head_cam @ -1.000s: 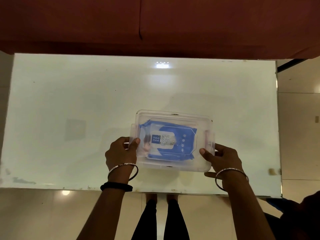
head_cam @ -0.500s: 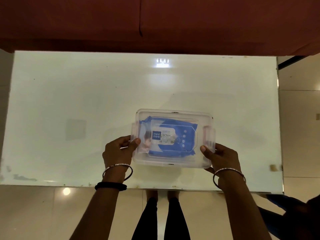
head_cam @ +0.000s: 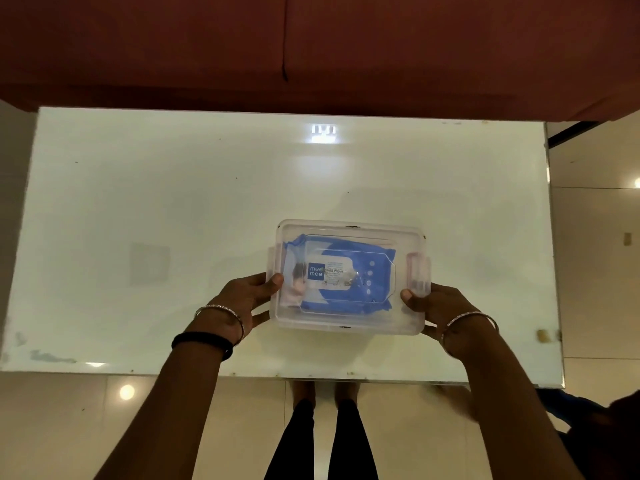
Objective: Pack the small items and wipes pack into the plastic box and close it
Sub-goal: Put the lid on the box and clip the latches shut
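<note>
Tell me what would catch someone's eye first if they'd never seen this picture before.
The clear plastic box near the front edge of the white table, with its lid on and a bright blue wipes pack showing through. The left hand and right hand grip its two short ends, thumbs on top by the side latches. A dark red sofa fills the space beyond the table.

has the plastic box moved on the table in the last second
Cannot tell. The plastic box sits about as far from the table's near edge as before; the small shift in frame matches the camera's own motion. Both hands grip its ends.
</note>
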